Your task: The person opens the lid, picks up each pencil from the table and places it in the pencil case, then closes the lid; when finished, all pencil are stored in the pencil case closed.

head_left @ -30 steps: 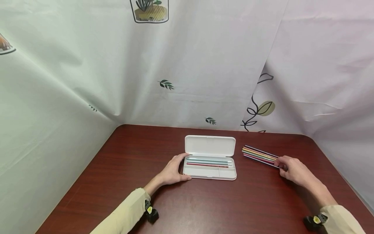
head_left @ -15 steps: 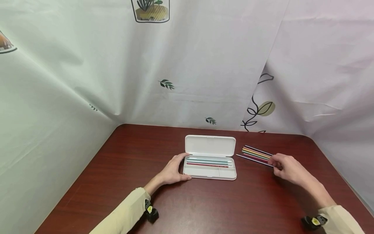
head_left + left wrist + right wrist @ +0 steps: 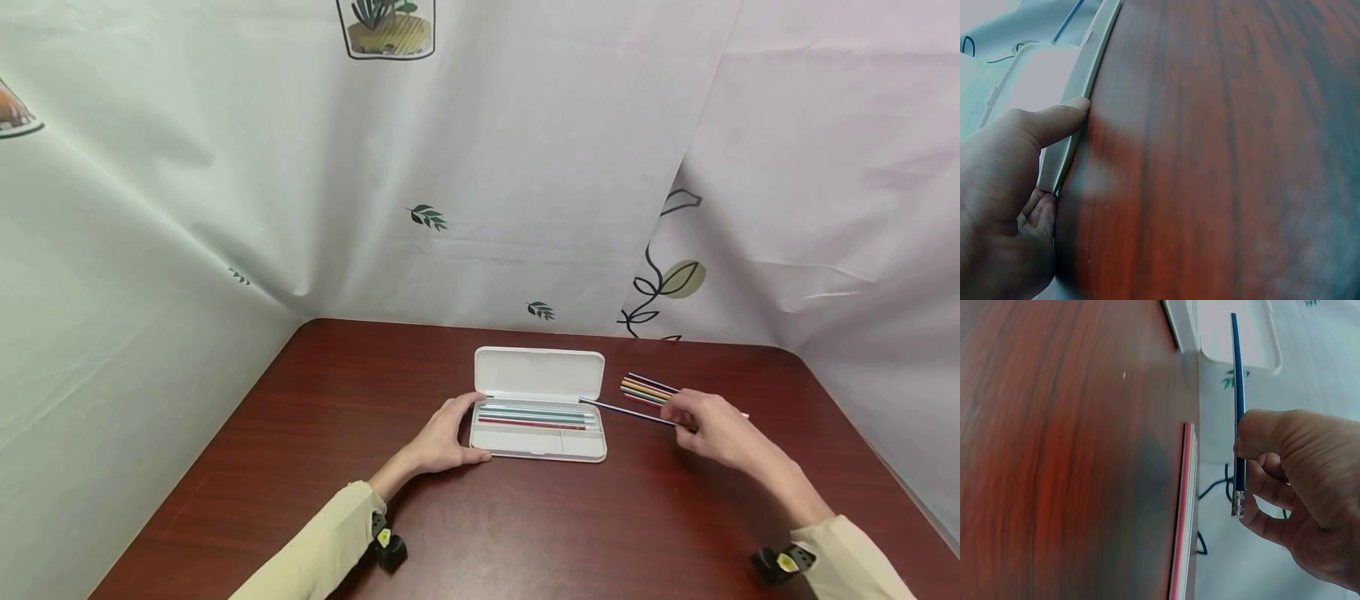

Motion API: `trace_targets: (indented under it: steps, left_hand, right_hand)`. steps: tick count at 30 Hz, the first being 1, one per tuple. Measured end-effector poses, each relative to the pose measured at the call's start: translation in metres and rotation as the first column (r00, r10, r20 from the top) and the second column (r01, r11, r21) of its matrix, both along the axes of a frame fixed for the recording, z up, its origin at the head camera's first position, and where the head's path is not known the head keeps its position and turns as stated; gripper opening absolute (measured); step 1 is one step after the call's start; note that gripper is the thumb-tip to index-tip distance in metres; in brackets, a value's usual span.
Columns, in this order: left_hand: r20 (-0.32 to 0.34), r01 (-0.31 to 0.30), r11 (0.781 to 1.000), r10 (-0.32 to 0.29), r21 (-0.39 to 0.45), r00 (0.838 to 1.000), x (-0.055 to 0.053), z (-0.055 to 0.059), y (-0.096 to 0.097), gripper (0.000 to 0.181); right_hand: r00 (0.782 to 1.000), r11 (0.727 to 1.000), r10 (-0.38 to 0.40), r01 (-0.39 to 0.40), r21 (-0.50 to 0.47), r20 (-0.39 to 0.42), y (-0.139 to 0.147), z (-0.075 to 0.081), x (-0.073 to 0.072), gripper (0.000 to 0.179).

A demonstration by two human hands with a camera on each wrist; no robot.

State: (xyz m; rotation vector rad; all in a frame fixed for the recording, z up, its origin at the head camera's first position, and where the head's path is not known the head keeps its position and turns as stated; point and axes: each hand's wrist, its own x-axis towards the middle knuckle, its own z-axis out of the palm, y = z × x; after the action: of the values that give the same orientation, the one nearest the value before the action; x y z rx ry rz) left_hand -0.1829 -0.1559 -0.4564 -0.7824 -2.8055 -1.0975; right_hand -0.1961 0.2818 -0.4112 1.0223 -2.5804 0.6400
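A white pencil case (image 3: 517, 439) lies on the table with its lid (image 3: 538, 372) raised at the back. Several pencils (image 3: 534, 414), light blue and red, lie in its long rear compartment. My left hand (image 3: 442, 437) grips the case's left end, thumb (image 3: 1063, 120) along the front edge and fingers round the side. Between thumb and fingers, my right hand (image 3: 712, 427) pinches a dark blue pencil (image 3: 1239, 394) near its silver-capped end. The pencil is held above the table, its far tip overlapping the case's back right corner in the head view.
Several coloured pencils (image 3: 645, 389) lie side by side on the table right of the case, partly hidden behind my right hand. The dark red wooden table (image 3: 360, 375) meets a white printed cloth (image 3: 480, 167) at the back and sides.
My right hand has drawn the dark blue pencil away from the other pencils and moved left with it, towards the case. The left hand has stayed on the case.
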Motion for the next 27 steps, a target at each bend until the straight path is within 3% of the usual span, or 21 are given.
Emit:
trace_targets:
  steps: [16, 27]
  left_hand:
    - [-0.007, -0.004, 1.0, 0.004, -0.005, 1.0, 0.0, 0.0, 0.001, 0.088]
    - [-0.002, -0.003, 1.0, 0.003, -0.001, 1.0, 0.001, 0.0, 0.0, 0.088]
  right_hand:
    - [0.993, 0.997, 0.039, -0.047, 0.066, 0.114, -0.058, -0.001, -0.012, 0.03]
    - [0.991, 0.991, 0.104, -0.111, 0.081, 0.09, -0.087, -0.006, -0.021, 0.025]
